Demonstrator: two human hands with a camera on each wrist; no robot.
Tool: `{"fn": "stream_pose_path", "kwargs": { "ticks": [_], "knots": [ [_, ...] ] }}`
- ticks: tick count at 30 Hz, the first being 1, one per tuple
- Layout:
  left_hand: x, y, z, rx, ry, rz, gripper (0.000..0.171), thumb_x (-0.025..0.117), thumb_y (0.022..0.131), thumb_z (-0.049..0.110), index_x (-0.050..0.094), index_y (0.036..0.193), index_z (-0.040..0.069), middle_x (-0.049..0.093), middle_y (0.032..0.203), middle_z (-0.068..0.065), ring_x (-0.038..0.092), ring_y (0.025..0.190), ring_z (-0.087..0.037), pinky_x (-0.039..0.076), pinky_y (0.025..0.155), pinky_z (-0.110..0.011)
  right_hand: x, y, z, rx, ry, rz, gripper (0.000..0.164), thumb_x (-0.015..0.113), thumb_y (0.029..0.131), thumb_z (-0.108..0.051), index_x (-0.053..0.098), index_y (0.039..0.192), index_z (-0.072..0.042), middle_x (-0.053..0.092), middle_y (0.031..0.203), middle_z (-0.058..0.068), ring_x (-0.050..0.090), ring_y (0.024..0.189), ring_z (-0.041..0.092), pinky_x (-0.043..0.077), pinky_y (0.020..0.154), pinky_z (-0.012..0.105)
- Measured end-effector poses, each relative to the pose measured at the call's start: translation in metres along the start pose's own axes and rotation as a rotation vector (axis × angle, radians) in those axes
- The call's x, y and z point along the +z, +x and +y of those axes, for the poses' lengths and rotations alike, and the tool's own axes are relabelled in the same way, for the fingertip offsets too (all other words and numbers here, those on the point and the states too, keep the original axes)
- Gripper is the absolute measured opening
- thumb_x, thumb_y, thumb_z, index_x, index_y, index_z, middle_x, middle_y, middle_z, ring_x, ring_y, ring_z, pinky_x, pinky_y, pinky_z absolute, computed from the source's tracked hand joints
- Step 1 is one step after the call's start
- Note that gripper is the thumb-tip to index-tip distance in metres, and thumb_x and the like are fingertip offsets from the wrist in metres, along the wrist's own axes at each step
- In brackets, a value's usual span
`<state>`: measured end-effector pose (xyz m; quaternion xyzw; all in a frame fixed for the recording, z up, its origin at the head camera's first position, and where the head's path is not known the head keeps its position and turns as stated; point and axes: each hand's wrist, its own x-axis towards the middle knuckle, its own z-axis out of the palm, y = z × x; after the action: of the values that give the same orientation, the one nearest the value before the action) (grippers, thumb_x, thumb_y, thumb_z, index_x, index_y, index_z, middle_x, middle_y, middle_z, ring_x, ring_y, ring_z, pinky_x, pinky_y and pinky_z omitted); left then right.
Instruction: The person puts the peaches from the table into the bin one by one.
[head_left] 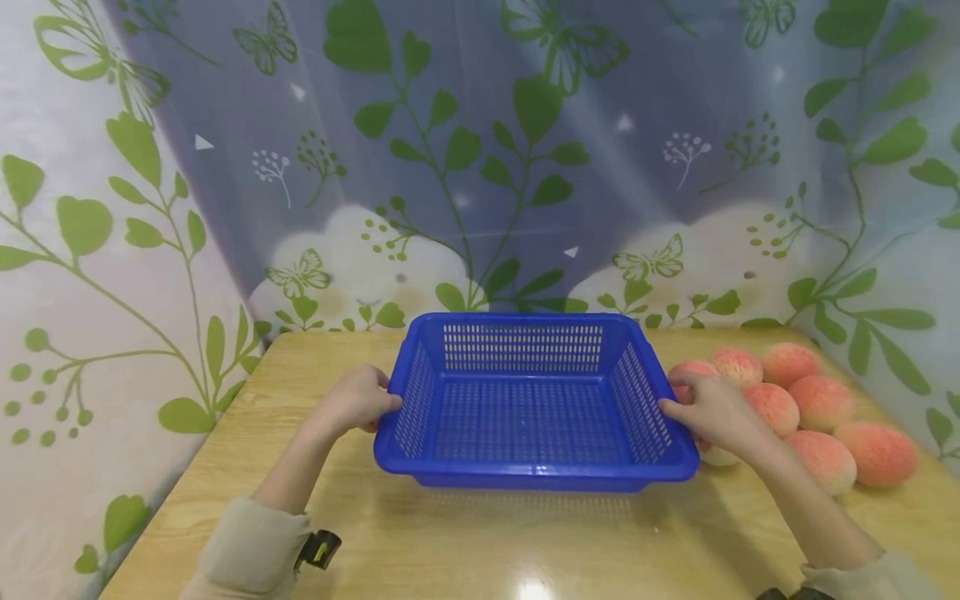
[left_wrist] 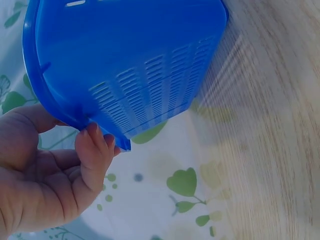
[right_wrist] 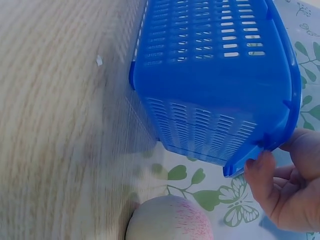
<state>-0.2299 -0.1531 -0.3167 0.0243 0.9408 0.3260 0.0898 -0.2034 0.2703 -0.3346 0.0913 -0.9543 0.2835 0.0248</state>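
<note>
A blue plastic basket (head_left: pixel 525 417) with slotted walls is in the middle of the head view, and nothing lies inside it. My left hand (head_left: pixel 358 400) pinches its left rim, thumb on top and fingers curled beneath. On the opposite side my right hand (head_left: pixel 712 408) grips the right rim the same way. The left wrist view shows the left hand's fingers (left_wrist: pixel 95 150) bent under the rim of the basket (left_wrist: pixel 135 60). In the right wrist view, the right hand (right_wrist: pixel 287 185) holds the rim of the basket (right_wrist: pixel 210 90) between thumb and fingers.
Several pink-and-yellow peaches (head_left: pixel 821 404) lie at the table's right, some partly behind my right hand. One peach (right_wrist: pixel 170 220) shows below the basket in the right wrist view. The wooden table (head_left: pixel 420 542) meets a leaf-patterned curtain (head_left: pixel 480 167) at the back.
</note>
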Motion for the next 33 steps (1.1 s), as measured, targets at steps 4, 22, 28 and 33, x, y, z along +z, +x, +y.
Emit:
{"fn": "stream_pose_path", "kwargs": {
  "ticks": [4, 22, 28, 33],
  "knots": [
    [-0.001, -0.001, 0.002, -0.007, -0.013, -0.002, 0.033, 0.059, 0.083, 0.005, 0.055, 0.106, -0.017, 0.063, 0.075, -0.015, 0.064, 0.058, -0.02, 0.056, 0.05, -0.029, -0.001, 0.001, -0.002, -0.002, -0.006, 0.008, 0.03, 0.061, 0.086, -0.018, 0.055, 0.105, 0.004, 0.057, 0.062, 0.004, 0.051, 0.044, 0.013, 0.044, 0.039, 0.028],
    [-0.004, -0.006, 0.007, -0.036, -0.038, -0.041, 0.033, 0.058, 0.086, 0.003, 0.052, 0.111, -0.017, 0.062, 0.076, -0.016, 0.064, 0.058, -0.02, 0.056, 0.049, -0.029, -0.009, 0.0, -0.006, 0.053, -0.081, -0.016, 0.051, 0.068, 0.083, -0.026, 0.056, 0.112, 0.014, 0.065, 0.091, 0.025, 0.063, 0.08, 0.033, 0.053, 0.068, 0.046],
    [-0.003, -0.009, 0.006, -0.021, -0.012, -0.049, 0.016, 0.059, 0.083, 0.004, 0.056, 0.089, -0.01, 0.059, 0.069, -0.016, 0.061, 0.052, -0.019, 0.056, 0.047, -0.03, -0.007, -0.005, -0.004, 0.115, 0.048, -0.055, 0.052, 0.067, 0.083, -0.022, 0.05, 0.113, 0.017, 0.064, 0.089, 0.024, 0.063, 0.062, 0.018, 0.054, 0.046, 0.031],
    [-0.002, -0.012, 0.004, -0.029, -0.048, -0.081, 0.021, 0.059, 0.084, 0.003, 0.053, 0.097, -0.013, 0.06, 0.071, -0.016, 0.062, 0.054, -0.02, 0.056, 0.048, -0.031, -0.007, -0.009, -0.004, 0.118, 0.046, -0.063, 0.047, 0.068, 0.082, -0.022, 0.052, 0.106, 0.015, 0.064, 0.081, 0.016, 0.061, 0.057, 0.016, 0.053, 0.046, 0.031]
  ]
}}
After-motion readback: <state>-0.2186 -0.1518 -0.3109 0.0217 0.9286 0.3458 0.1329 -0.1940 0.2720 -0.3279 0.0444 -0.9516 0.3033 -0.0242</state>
